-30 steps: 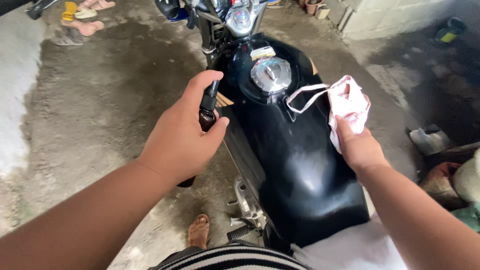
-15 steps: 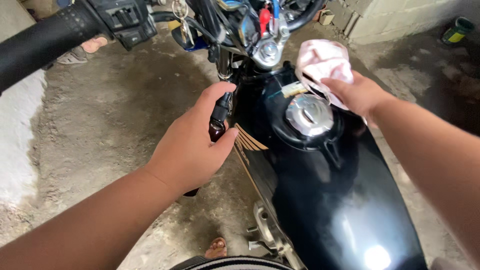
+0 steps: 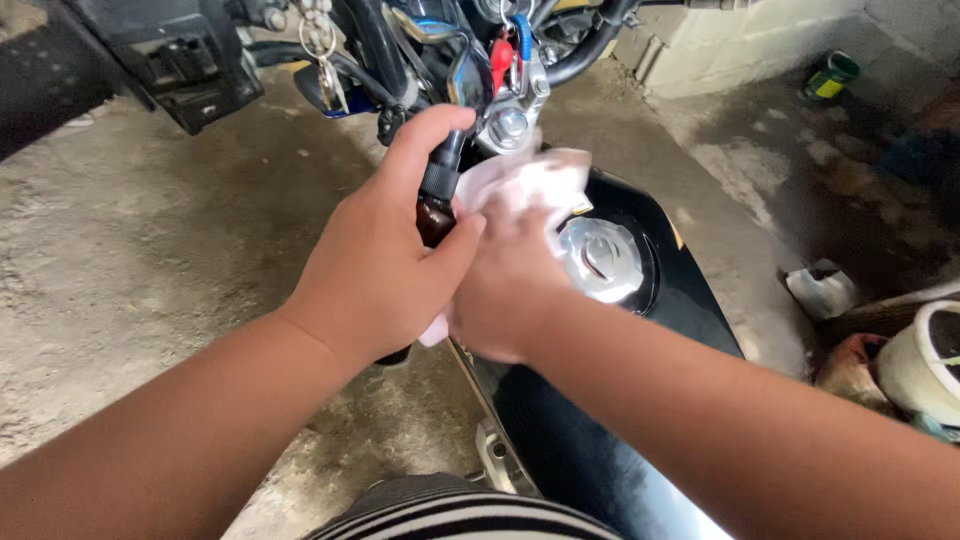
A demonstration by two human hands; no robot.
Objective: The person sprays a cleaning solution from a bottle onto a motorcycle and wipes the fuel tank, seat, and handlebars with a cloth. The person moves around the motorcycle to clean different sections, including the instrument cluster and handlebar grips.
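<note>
Spray bottle [image 3: 436,205], dark with a black nozzle, is gripped by the left hand [image 3: 375,270]; a pale cloth [image 3: 530,185] is apparently clutched in the right hand [image 3: 505,300] against the black fuel tank [image 3: 690,300].

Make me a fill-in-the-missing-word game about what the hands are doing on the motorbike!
1. The left hand holds a small dark spray ____.
2. The right hand presses a pale pink ____ onto the black fuel tank.
3. The shiny round cap on the tank is ____ in colour.
4. A bunch of ____ hangs by the handlebar, at the top of the picture.

Missing words: bottle; cloth; silver; keys
</note>
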